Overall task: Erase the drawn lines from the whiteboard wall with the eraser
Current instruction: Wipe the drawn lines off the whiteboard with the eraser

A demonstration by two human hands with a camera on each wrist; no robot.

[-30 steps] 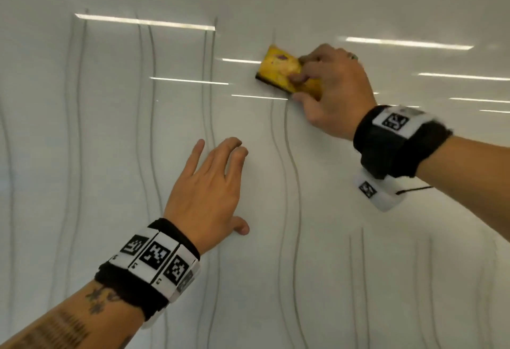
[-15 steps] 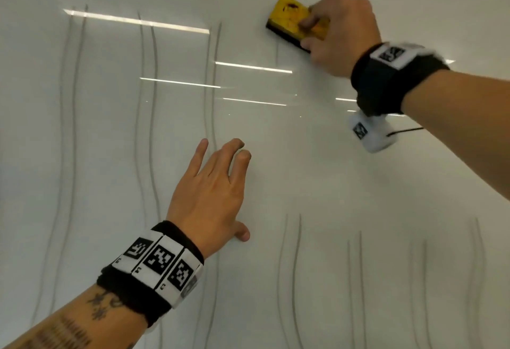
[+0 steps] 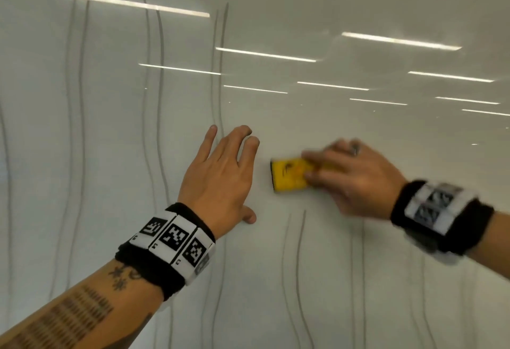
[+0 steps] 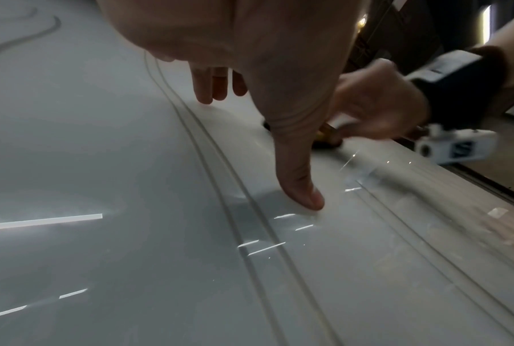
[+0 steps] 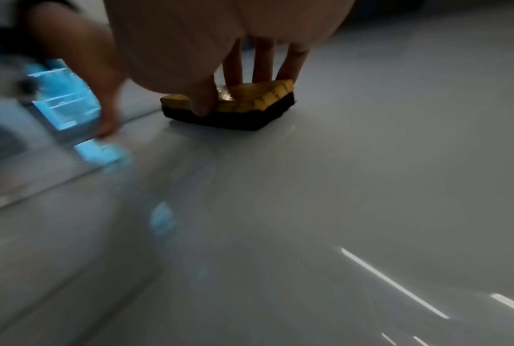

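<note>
Glossy and pale, the whiteboard wall point(image 3: 358, 133) fills the frame, mirroring strip lights and carrying thin wavy grey drawn lines point(image 3: 160, 100) at left and along the bottom. The left hand point(image 3: 220, 180), centre frame, lies flat with fingers straight and slightly spread, thumb tip touching the board, seemingly to brace the body. Just right of it, the right hand point(image 3: 356, 180) grips the eraser point(image 3: 289, 173), thumb on one edge and fingers on the other. Its hard yellow back faces out; the dark felt pad lies flat on the board, so each stroke likely wipes a full width.
</note>
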